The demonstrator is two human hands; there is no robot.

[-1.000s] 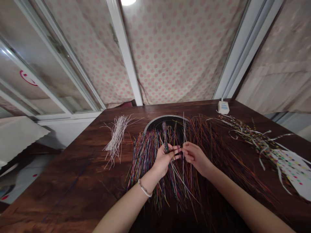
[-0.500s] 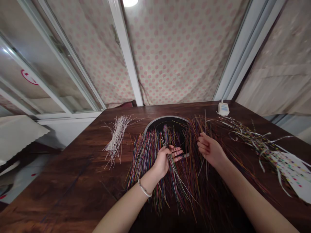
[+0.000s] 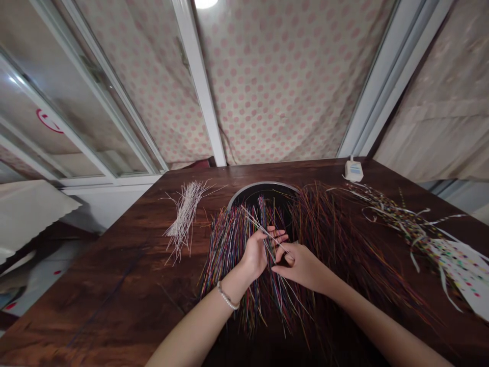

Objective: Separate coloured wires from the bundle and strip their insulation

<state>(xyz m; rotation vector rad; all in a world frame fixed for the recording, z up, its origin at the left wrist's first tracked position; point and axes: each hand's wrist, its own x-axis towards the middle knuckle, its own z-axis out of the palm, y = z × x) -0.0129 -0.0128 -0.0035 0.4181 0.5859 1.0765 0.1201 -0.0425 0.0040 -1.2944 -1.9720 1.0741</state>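
Observation:
My left hand [image 3: 256,254], with a beaded bracelet at the wrist, holds a few thin white strands [image 3: 252,216] between thumb and index finger; its other fingers are loosely extended. Close beside it, my right hand [image 3: 300,265] is curled with thumb and fingers near each other around the same strands. A pale strand runs slantwise from one hand to the other. Beneath both hands lies a thick spread of multicoloured strands [image 3: 229,244], partly over a round black tray with a silver rim [image 3: 263,183]. Some strand ends are hidden by my fingers.
A white strand bundle [image 3: 187,209] lies at left on the dark wooden table [image 3: 126,244]. Reddish-brown strands [image 3: 344,234] spread out at right. Beyond them are dotted ribbon-like strips [image 3: 397,219], a dotted white sheet [image 3: 462,270] and a small white box [image 3: 353,171].
My right hand has moved left and down from above the reddish strands to my left hand, bringing a pale strand across. My left hand has stayed nearly in place.

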